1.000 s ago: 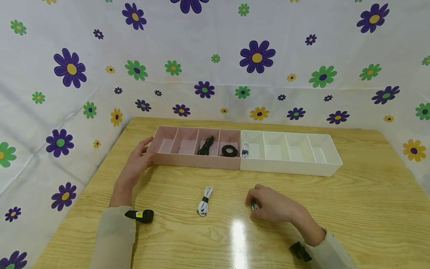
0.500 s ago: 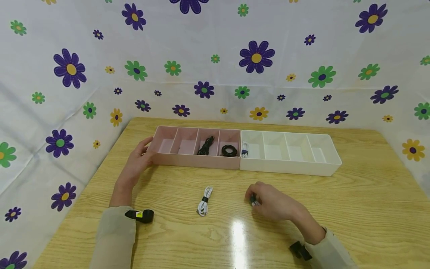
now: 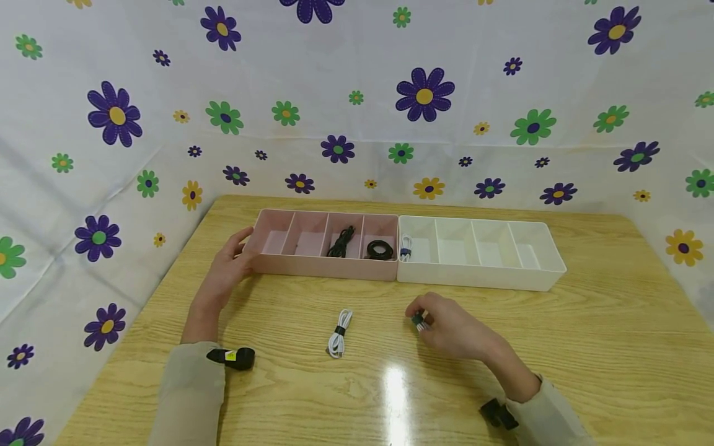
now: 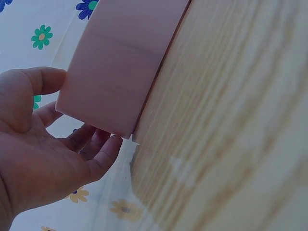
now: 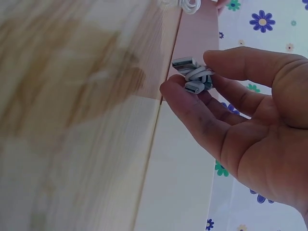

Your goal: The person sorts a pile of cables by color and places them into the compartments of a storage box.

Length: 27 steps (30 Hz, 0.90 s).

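Note:
My right hand (image 3: 453,327) pinches a small coiled white USB cable (image 5: 194,73) between thumb and fingers, a little in front of the boxes. Its metal USB plug and smaller white connector face the wrist camera; a dark green tie (image 3: 418,318) shows in the head view. My left hand (image 3: 230,267) rests on the left end of a pink divided box (image 3: 326,267), its thumb and loosely bent fingers touching the end in the left wrist view (image 4: 96,67). Another white cable (image 3: 339,334), bundled with a black tie, lies on the table between the hands.
The pink box holds a bundled black cable (image 3: 341,243) and a coiled black cable (image 3: 380,249) in its two right compartments. Against it stands a white divided box (image 3: 480,277), with a blue-tied white cable (image 3: 406,248) in its leftmost compartment. A flowered cloth (image 3: 357,124) hangs behind the table.
My right hand has risen slightly and moved a little toward the boxes with the white USB cable, which shows more between the fingers. The left hand stays at the pink box.

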Tool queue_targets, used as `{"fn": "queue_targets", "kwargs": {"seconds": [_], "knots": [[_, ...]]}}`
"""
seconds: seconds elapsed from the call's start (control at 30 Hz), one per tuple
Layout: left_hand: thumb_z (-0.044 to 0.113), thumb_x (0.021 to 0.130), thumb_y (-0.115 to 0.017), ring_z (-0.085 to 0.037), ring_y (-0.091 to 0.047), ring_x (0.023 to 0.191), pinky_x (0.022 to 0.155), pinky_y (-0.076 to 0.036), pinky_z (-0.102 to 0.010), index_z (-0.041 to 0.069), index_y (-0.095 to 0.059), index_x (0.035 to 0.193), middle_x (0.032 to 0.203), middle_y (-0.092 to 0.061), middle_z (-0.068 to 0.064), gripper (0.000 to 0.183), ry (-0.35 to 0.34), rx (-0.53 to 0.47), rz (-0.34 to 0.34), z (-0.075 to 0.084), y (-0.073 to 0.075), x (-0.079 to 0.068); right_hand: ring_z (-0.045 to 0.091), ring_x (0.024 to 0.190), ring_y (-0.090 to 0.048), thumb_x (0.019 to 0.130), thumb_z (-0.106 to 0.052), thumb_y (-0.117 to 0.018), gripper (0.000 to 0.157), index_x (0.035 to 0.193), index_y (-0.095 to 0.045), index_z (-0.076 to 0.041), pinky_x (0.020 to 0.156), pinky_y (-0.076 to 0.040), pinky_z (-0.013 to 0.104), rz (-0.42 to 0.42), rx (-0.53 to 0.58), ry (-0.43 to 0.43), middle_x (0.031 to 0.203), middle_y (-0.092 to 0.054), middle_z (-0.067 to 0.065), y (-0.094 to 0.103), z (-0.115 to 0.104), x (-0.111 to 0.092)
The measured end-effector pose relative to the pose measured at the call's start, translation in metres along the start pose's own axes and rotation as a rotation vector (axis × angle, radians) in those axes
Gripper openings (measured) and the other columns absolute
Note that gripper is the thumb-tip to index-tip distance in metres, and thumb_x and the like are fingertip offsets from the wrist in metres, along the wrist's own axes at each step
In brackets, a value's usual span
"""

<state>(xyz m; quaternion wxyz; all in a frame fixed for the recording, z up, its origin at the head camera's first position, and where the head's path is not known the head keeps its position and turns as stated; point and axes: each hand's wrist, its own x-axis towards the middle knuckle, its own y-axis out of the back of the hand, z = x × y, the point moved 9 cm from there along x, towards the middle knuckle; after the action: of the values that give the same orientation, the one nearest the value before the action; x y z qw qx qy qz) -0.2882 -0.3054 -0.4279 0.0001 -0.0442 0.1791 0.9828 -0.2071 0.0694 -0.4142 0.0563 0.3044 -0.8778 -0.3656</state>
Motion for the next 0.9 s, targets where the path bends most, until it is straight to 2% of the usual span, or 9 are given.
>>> {"fn": "queue_targets", "kwargs": {"seconds": [0.1,0.2,0.4,0.5,0.67,0.73,0.8,0.9], "knots": [[0.028,0.107,-0.043,-0.038,-0.035,0.134,0.104,-0.040,-0.044,0.016,-0.016,0.160,0.152,-0.028,-0.028,0.061,-0.001,0.000,-0.002,0.0000,0.0002,-0.0001,0.020,0.094,-0.058,0.087,0.006,-0.064,0.031,0.116,-0.064,-0.002,0.076,-0.051,0.033,0.011,0.023,-0.022,0.115,-0.062,0.010,0.0005,0.0023,0.0003],[0.028,0.107,-0.044,-0.037,-0.036,0.134,0.100,-0.043,-0.036,0.016,-0.016,0.160,0.152,-0.028,-0.027,0.062,-0.001,-0.003,-0.002,0.0005,0.0002,-0.0007,0.020,0.095,-0.059,0.088,0.005,-0.064,0.032,0.119,-0.063,-0.003,0.077,-0.051,0.034,0.024,0.039,-0.036,0.117,-0.062,0.009,0.0010,0.0042,0.0010],[0.028,0.107,-0.044,-0.038,-0.035,0.135,0.092,-0.043,-0.026,0.016,-0.016,0.160,0.154,-0.027,-0.028,0.062,-0.004,-0.001,-0.009,0.0020,-0.0003,-0.0021,0.019,0.094,-0.060,0.088,0.005,-0.063,0.041,0.128,-0.061,-0.003,0.077,-0.051,0.032,0.040,0.050,0.011,0.123,-0.062,0.011,0.0027,0.0023,0.0025],[0.028,0.107,-0.044,-0.039,-0.035,0.135,0.095,-0.044,-0.030,0.016,-0.016,0.160,0.154,-0.026,-0.028,0.062,-0.005,0.000,-0.011,0.0024,-0.0003,-0.0019,0.018,0.092,-0.060,0.087,0.006,-0.062,0.049,0.135,-0.056,-0.003,0.074,-0.052,0.030,0.046,0.055,0.029,0.122,-0.062,0.011,0.0040,0.0015,0.0028],[0.027,0.107,-0.044,-0.039,-0.034,0.136,0.106,-0.039,-0.049,0.016,-0.015,0.161,0.155,-0.026,-0.028,0.062,-0.004,-0.011,-0.009,0.0033,-0.0008,-0.0025,0.020,0.095,-0.060,0.088,0.005,-0.063,0.056,0.142,-0.051,-0.004,0.072,-0.052,0.029,0.034,0.085,0.019,0.121,-0.061,0.010,0.0039,0.0034,0.0027],[0.027,0.107,-0.044,-0.039,-0.034,0.136,0.108,-0.036,-0.052,0.017,-0.015,0.161,0.155,-0.026,-0.027,0.062,-0.001,-0.014,-0.008,0.0033,-0.0010,-0.0028,0.021,0.097,-0.059,0.088,0.004,-0.063,0.056,0.142,-0.052,-0.004,0.073,-0.053,0.030,0.032,0.101,0.010,0.121,-0.061,0.010,0.0041,0.0051,0.0026],[0.027,0.107,-0.043,-0.039,-0.034,0.136,0.107,-0.037,-0.051,0.017,-0.015,0.161,0.154,-0.026,-0.027,0.062,0.000,-0.011,-0.010,0.0030,-0.0012,-0.0028,0.022,0.097,-0.059,0.087,0.003,-0.064,0.056,0.141,-0.053,-0.004,0.073,-0.053,0.030,0.030,0.119,0.011,0.121,-0.061,0.009,0.0048,0.0063,0.0022],[0.026,0.107,-0.043,-0.038,-0.034,0.135,0.102,-0.042,-0.040,0.018,-0.015,0.161,0.154,-0.027,-0.027,0.062,-0.001,-0.010,-0.010,0.0018,-0.0010,-0.0024,0.023,0.097,-0.060,0.087,0.002,-0.065,0.056,0.141,-0.053,-0.004,0.073,-0.053,0.031,0.027,0.168,0.016,0.118,-0.061,0.010,0.0061,0.0071,0.0020]]}}
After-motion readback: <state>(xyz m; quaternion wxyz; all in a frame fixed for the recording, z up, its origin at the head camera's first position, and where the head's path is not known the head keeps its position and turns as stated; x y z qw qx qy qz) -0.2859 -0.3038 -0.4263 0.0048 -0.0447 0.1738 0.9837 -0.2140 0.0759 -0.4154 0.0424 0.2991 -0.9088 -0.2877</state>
